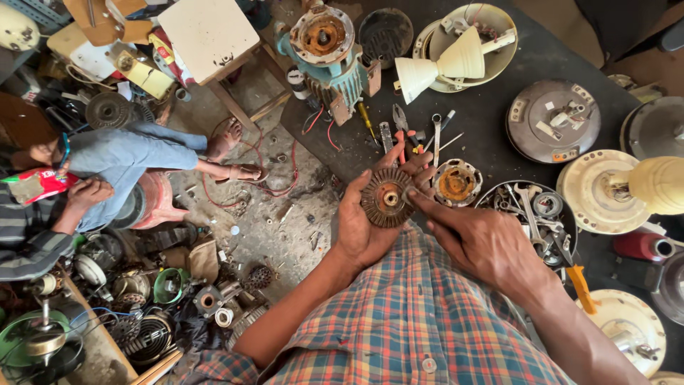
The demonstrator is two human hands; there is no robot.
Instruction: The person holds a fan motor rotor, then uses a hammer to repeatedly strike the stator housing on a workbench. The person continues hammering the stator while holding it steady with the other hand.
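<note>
Over bench | left hand cupping rotor | right hand fingertips pinching its rim

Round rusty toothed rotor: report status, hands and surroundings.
Left hand cradles the round rusty toothed rotor. Right hand fingertips at its rim. Rusty motor housing and loose wrenches close behind on the dark table.

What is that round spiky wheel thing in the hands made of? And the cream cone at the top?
The round toothed disc in the left hand looks like dull brown metal, probably rusty steel: thin stacked slots ring its edge. The right hand touches its rim. The cream cone-shaped cover looks smooth and slightly glossy, perhaps plastic or painted metal; it is hard to tell.
</note>
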